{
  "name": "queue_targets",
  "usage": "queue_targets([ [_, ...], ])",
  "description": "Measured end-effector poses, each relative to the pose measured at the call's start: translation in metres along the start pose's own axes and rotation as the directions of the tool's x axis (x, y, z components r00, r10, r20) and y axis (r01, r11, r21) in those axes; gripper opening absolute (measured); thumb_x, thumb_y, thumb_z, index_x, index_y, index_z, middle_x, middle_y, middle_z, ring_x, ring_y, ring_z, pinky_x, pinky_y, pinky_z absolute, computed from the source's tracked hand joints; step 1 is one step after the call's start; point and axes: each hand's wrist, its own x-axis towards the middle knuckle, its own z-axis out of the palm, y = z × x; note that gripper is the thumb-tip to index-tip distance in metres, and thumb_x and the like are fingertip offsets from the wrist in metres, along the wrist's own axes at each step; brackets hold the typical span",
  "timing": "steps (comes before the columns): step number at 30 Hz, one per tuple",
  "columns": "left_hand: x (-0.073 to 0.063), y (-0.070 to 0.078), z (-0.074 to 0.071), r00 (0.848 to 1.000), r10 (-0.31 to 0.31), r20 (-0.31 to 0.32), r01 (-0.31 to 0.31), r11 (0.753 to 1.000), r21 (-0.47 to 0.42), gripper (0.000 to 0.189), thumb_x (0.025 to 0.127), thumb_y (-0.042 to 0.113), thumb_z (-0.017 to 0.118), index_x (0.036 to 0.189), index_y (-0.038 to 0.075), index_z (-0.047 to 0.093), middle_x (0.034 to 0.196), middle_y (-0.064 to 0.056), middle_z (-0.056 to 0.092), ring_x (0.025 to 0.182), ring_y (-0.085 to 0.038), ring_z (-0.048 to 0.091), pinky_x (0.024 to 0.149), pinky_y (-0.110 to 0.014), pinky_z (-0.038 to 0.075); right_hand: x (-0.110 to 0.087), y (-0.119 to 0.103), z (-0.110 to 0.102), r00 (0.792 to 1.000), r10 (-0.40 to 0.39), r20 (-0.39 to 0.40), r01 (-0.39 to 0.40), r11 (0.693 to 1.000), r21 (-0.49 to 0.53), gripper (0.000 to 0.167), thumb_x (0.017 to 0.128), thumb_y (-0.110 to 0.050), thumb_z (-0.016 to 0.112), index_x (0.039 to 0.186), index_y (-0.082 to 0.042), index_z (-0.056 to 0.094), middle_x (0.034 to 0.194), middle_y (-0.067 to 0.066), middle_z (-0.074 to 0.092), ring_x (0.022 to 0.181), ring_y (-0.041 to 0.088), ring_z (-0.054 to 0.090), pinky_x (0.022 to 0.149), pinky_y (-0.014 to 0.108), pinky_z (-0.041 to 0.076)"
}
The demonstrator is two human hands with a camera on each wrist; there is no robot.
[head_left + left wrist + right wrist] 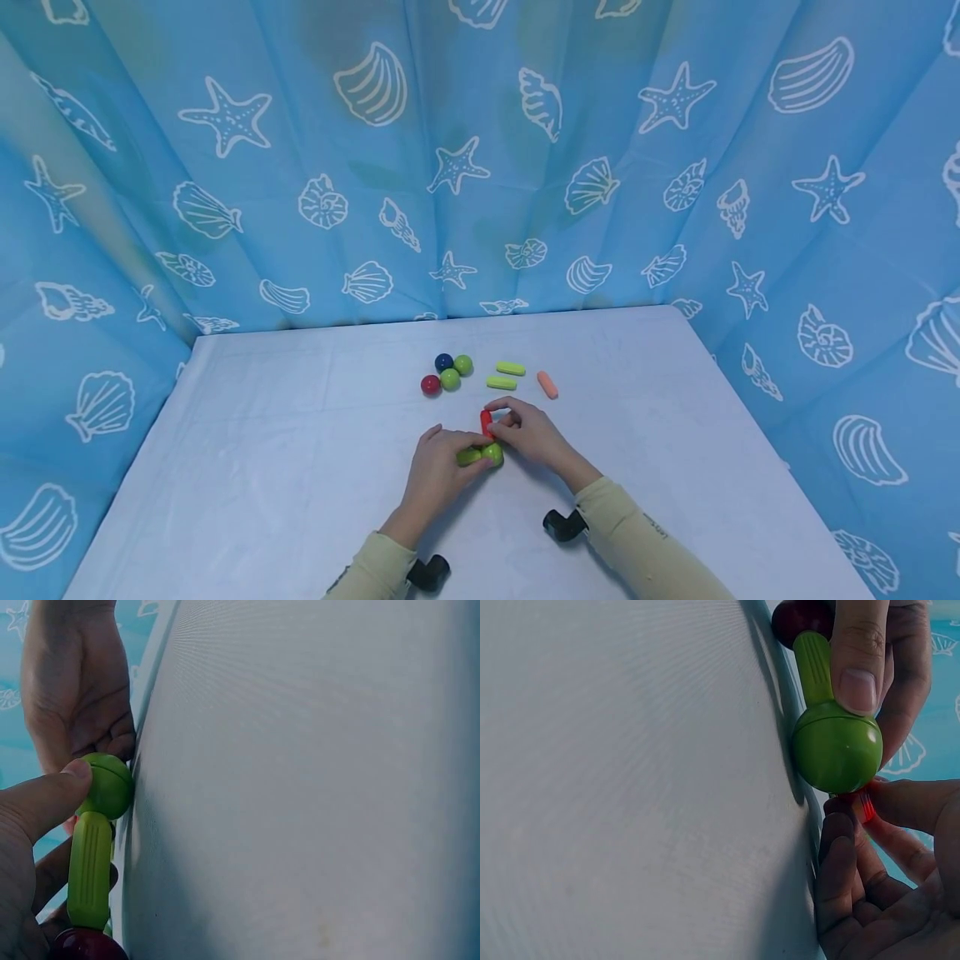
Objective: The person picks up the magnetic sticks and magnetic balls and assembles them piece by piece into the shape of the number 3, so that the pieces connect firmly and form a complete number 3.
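Note:
My left hand grips a glossy green ball between thumb and fingers. A ribbed yellow-green rod joins that ball to a dark red ball, which the hand hides in the head view. On the far side, my right hand pinches a short red rod. One end of the red rod meets the green ball, and in the right wrist view fingers and ball cover much of it. The joined pieces are held close over the white table.
Beyond the hands lie a dark blue ball, a red ball and two green balls. To their right are two yellow-green rods and a salmon rod. A blue shell-print curtain surrounds the white table.

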Motion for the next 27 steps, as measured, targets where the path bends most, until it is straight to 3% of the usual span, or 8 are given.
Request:
queue_targets([
  [16,0.0,-0.001,0.001,1.0,-0.004,-0.004,0.004,1.0,-0.007,0.034,0.083,0.035,0.085,0.115,0.024,0.077,0.109,0.007,0.076,0.111,-0.017,0.068,0.114,-0.058,0.035,0.001,-0.002,-0.001,1.0,-0.016,-0.002,0.016,1.0,0.008,0.03,0.098,-0.02,0.068,0.127,-0.019,0.066,0.087,-0.003,0.066,0.079,0.016,0.059,0.074,0.031,0.051],
  [27,0.0,0.001,-0.001,1.0,0.004,-0.004,-0.004,1.0,-0.02,0.033,0.084,0.036,0.084,0.115,0.024,0.077,0.108,0.007,0.076,0.111,-0.018,0.068,0.114,-0.059,0.034,0.022,-0.004,-0.004,0.998,-0.045,-0.033,0.046,0.999,0.009,0.03,0.101,-0.028,0.064,0.13,-0.02,0.066,0.107,-0.002,0.068,0.091,0.015,0.062,0.085,0.034,0.056],
])
